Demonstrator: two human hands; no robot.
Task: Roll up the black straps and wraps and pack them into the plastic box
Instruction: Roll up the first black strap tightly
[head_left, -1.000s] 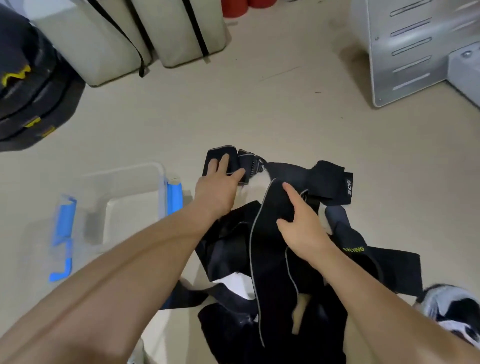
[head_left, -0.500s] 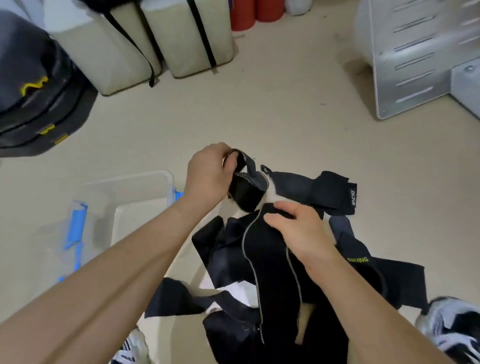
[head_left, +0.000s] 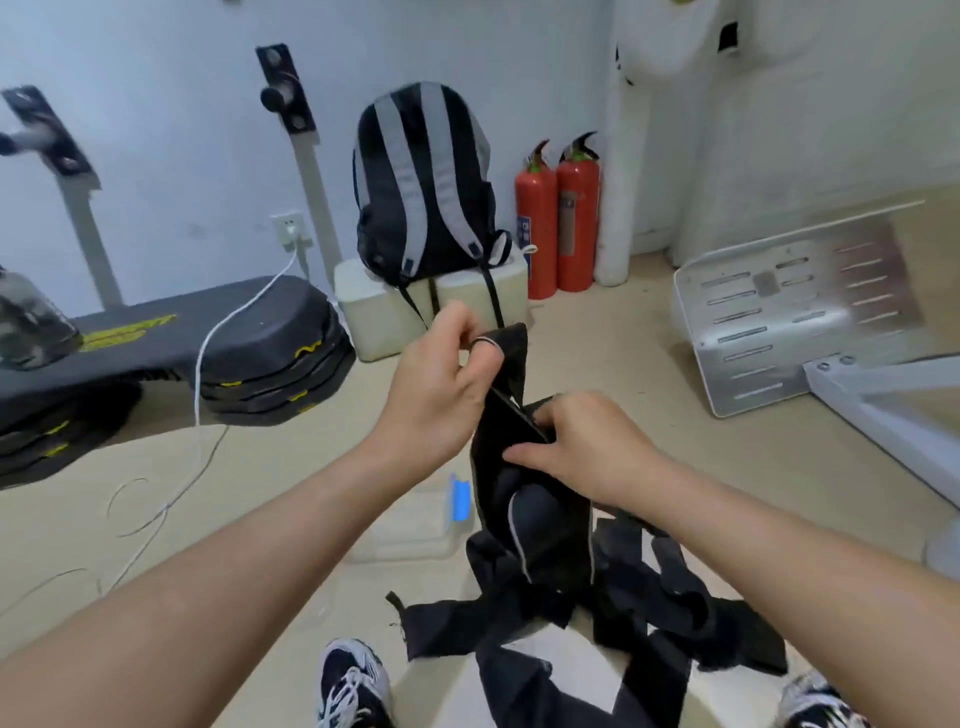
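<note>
Straps (head_left: 597, 618) are heaped on the floor near your feet; one wrap (head_left: 524, 467) runs straight up from the heap. Your left hand (head_left: 436, 395) pinches its top end closed, right hand (head_left: 587, 452) is clamped lower down, nearer the pile. Plastic box (head_left: 415, 525) sits left, mostly hidden behind your arm.

A small gym or fitness storage room is suggested. Black aerobic step platforms (head_left: 270, 348) with yellow markings are stacked on the beige floor (head_left: 613, 364) at the left, and padded white punching bags (head_left: 670, 130) are stood against the pale wall. 2 red fire extinguishers (head_left: 558, 218) are placed beside them. A striped backpack (head_left: 421, 182) is set on a white box (head_left: 374, 306), and black straps (head_left: 597, 613) are heaped on the floor near a clear plastic box (head_left: 415, 525).
</note>
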